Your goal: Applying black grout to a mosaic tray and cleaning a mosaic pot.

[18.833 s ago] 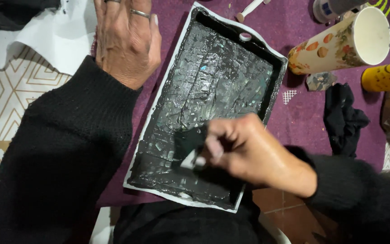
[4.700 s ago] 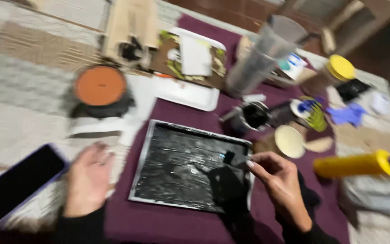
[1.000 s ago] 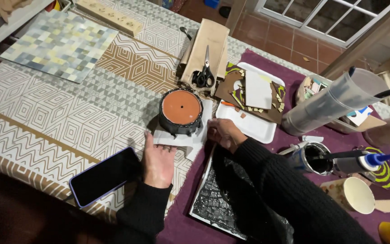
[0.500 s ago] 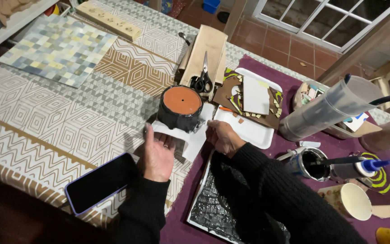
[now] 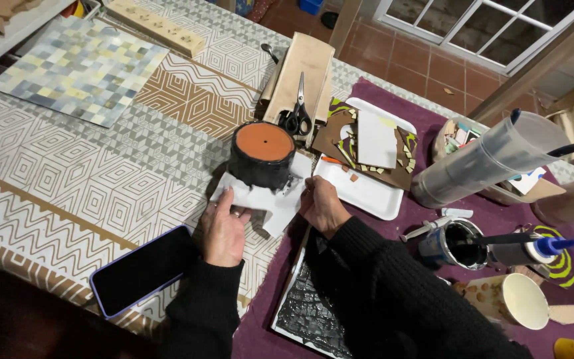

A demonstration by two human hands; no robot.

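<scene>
An upturned black pot [image 5: 262,154] with a terracotta-orange base stands on a white sheet of paper [image 5: 260,201] on the patterned tablecloth. My left hand [image 5: 222,228] lies flat on the paper's left part, fingers spread, a ring on one finger. My right hand [image 5: 321,203] rests at the paper's right edge, fingers curled around it, just below the pot. A tray coated in black [image 5: 307,314] lies on the purple cloth under my right forearm, partly hidden by the sleeve.
A dark phone [image 5: 142,270] lies by the table's near edge. Scissors [image 5: 298,113] rest on a brown paper bag. A white tray [image 5: 369,189] holds mosaic pieces. A grey tilted container [image 5: 480,161], an open black tin [image 5: 461,242] with a brush, a cup [image 5: 515,299].
Since long before, my right hand left the black tray and came up to the paper. In the last second both hands shifted little; the view moved closer over pot and paper.
</scene>
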